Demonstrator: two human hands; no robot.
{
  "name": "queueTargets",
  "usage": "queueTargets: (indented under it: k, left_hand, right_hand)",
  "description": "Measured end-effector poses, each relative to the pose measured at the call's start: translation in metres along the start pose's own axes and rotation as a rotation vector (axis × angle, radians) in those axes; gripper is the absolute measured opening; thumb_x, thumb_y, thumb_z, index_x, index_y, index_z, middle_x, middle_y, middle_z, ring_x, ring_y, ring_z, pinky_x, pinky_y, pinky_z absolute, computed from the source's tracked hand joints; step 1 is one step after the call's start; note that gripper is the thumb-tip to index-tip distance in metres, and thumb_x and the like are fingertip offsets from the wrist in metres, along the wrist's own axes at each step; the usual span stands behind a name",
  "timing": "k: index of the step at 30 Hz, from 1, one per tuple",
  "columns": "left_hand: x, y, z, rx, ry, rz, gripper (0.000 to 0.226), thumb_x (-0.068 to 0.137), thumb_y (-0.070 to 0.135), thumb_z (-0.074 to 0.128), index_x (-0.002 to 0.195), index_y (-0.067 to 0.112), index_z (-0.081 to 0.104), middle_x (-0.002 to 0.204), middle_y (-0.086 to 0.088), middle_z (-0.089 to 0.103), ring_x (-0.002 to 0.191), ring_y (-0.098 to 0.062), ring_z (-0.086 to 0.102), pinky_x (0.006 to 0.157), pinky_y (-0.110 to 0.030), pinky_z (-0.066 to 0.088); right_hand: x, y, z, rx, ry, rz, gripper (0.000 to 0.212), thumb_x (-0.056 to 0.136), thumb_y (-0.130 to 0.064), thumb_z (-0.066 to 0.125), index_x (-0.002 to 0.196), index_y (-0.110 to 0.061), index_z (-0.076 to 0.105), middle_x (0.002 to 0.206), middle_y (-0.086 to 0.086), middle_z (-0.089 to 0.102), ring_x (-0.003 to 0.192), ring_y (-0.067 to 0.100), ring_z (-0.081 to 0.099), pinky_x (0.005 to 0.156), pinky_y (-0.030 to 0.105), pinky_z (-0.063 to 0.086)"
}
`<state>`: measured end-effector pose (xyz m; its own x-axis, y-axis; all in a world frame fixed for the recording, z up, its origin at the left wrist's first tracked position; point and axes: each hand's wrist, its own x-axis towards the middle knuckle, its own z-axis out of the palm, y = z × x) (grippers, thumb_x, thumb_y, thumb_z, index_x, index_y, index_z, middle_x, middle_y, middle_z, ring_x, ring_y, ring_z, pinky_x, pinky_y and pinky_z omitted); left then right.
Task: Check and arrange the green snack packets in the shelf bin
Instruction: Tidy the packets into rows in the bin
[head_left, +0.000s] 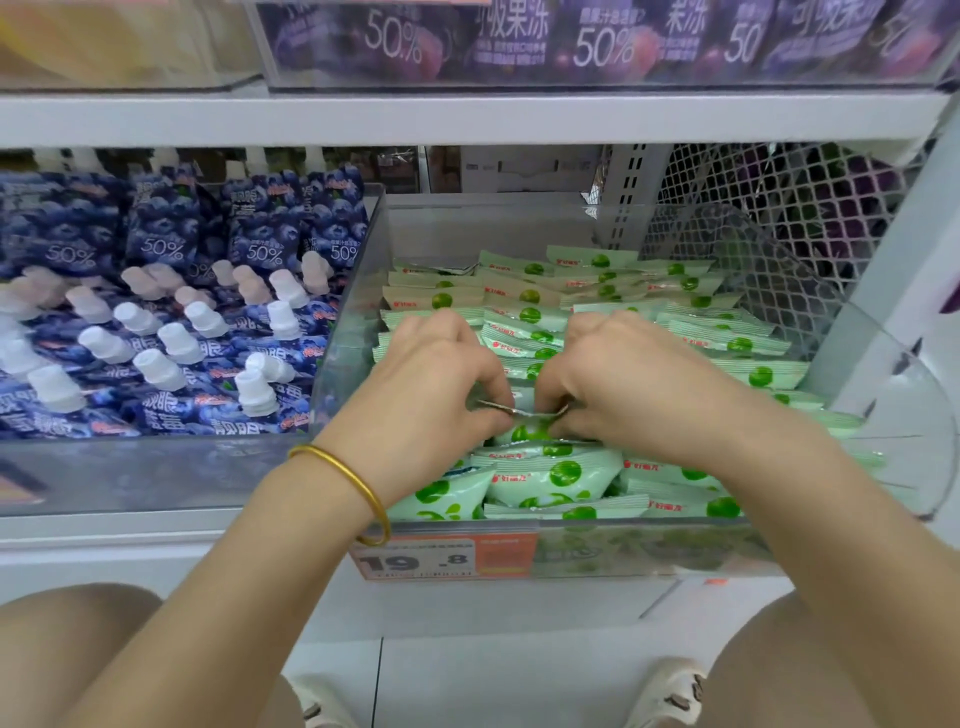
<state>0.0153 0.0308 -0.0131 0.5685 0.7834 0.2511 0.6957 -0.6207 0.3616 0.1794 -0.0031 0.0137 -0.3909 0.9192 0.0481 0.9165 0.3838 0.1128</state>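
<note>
Presently: left hand (431, 384) and right hand (618, 384) both pinch one green packet (530, 432) by its top edge, inside clear bin (675, 556); blue spouted pouches (156, 312) at nine o'clock.

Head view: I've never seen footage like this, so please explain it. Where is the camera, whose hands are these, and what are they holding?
There is no machine here. The one picture comes from a camera worn on a person's head, looking down at their own hands. The left hand, with a gold bangle on its wrist, and the right hand both pinch one green packet over a clear bin full of similar packets. The bin sits on a shop shelf with a price tag at its front. Blue pouches with white caps fill the next bin on the left.
</note>
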Motion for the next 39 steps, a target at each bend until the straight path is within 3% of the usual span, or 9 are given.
queueTargets:
  k: [5, 8, 15, 19, 23, 26, 28, 34, 39]
  left_hand:
    - [-0.001, 0.000, -0.002, 0.034, 0.065, -0.010, 0.014, 0.077, 0.034, 0.071, 0.087, 0.024, 0.070, 0.103, 0.006, 0.043, 0.097, -0.010, 0.025, 0.082, -0.018, 0.021]
    - [-0.002, -0.001, -0.002, 0.061, 0.022, -0.014, 0.013, 0.078, 0.035, 0.069, 0.085, 0.024, 0.070, 0.106, 0.006, 0.043, 0.099, -0.010, 0.024, 0.085, -0.020, 0.023]
    - [-0.004, -0.006, -0.005, -0.115, 0.044, -0.122, 0.018, 0.088, 0.016, 0.057, 0.103, 0.026, 0.055, 0.113, 0.008, 0.041, 0.122, -0.016, 0.035, 0.097, -0.022, 0.025]
    - [-0.007, -0.007, 0.000, -0.060, 0.014, -0.142, 0.027, 0.091, 0.010, 0.050, 0.112, 0.027, 0.048, 0.114, 0.009, 0.039, 0.122, -0.015, 0.033, 0.091, -0.021, 0.024]
    - [-0.008, -0.009, 0.002, -0.044, 0.003, -0.153, 0.030, 0.092, 0.007, 0.049, 0.116, 0.026, 0.048, 0.110, 0.010, 0.037, 0.120, -0.015, 0.032, 0.084, -0.017, 0.022]
    - [-0.008, -0.008, 0.003, -0.049, 0.000, -0.178, 0.032, 0.092, 0.006, 0.047, 0.118, 0.024, 0.047, 0.114, 0.007, 0.040, 0.120, -0.015, 0.031, 0.087, -0.019, 0.023]
    - [-0.009, -0.008, 0.004, -0.059, 0.002, -0.182, 0.032, 0.092, 0.006, 0.046, 0.119, 0.023, 0.046, 0.121, 0.005, 0.043, 0.120, -0.014, 0.031, 0.088, -0.020, 0.024]
    - [-0.009, -0.007, 0.004, -0.085, 0.010, -0.202, 0.033, 0.093, 0.005, 0.042, 0.122, 0.020, 0.045, 0.127, 0.001, 0.043, 0.122, -0.017, 0.032, 0.097, -0.027, 0.029]
    - [-0.009, -0.006, 0.004, -0.102, 0.011, -0.218, 0.032, 0.093, 0.006, 0.043, 0.122, 0.021, 0.044, 0.126, 0.001, 0.045, 0.121, -0.016, 0.035, 0.099, -0.028, 0.032]
  right_hand:
    - [-0.005, 0.007, -0.004, 0.077, 0.033, 0.075, 0.035, 0.080, -0.052, 0.064, 0.111, -0.035, 0.064, 0.072, -0.016, 0.037, 0.085, 0.007, 0.031, 0.070, 0.027, 0.021]
    - [-0.002, 0.004, -0.001, 0.051, 0.022, 0.038, 0.033, 0.082, -0.052, 0.061, 0.108, -0.031, 0.065, 0.072, -0.014, 0.038, 0.085, 0.008, 0.029, 0.070, 0.028, 0.020]
    - [0.003, -0.002, 0.009, 0.023, -0.012, 0.012, 0.029, 0.088, -0.043, 0.059, 0.115, -0.031, 0.062, 0.071, -0.011, 0.031, 0.078, 0.012, 0.024, 0.072, 0.027, 0.021]
    - [0.002, 0.000, 0.007, 0.071, 0.021, 0.007, 0.023, 0.084, -0.048, 0.062, 0.098, -0.029, 0.067, 0.066, -0.015, 0.039, 0.087, 0.012, 0.036, 0.077, 0.030, 0.029]
    - [0.006, -0.003, 0.007, 0.091, 0.089, -0.007, 0.020, 0.085, -0.044, 0.062, 0.099, -0.031, 0.069, 0.066, -0.015, 0.038, 0.086, 0.009, 0.035, 0.079, 0.029, 0.030]
    - [0.012, -0.013, 0.017, 0.086, 0.062, -0.054, 0.017, 0.088, -0.040, 0.060, 0.100, -0.032, 0.069, 0.066, -0.014, 0.033, 0.092, 0.011, 0.043, 0.077, 0.028, 0.027]
    - [0.012, -0.011, 0.017, 0.088, 0.065, -0.045, 0.018, 0.087, -0.042, 0.060, 0.100, -0.032, 0.069, 0.066, -0.015, 0.034, 0.086, 0.009, 0.039, 0.079, 0.028, 0.028]
    - [0.006, 0.018, -0.006, 0.296, 0.242, 0.127, 0.011, 0.080, -0.040, 0.069, 0.089, -0.033, 0.071, 0.075, -0.015, 0.061, 0.089, 0.010, 0.042, 0.080, 0.032, 0.041]
    - [0.023, 0.013, 0.004, 0.168, 0.062, 0.080, 0.016, 0.078, -0.043, 0.070, 0.088, -0.030, 0.069, 0.077, -0.014, 0.059, 0.099, 0.012, 0.045, 0.072, 0.028, 0.035]
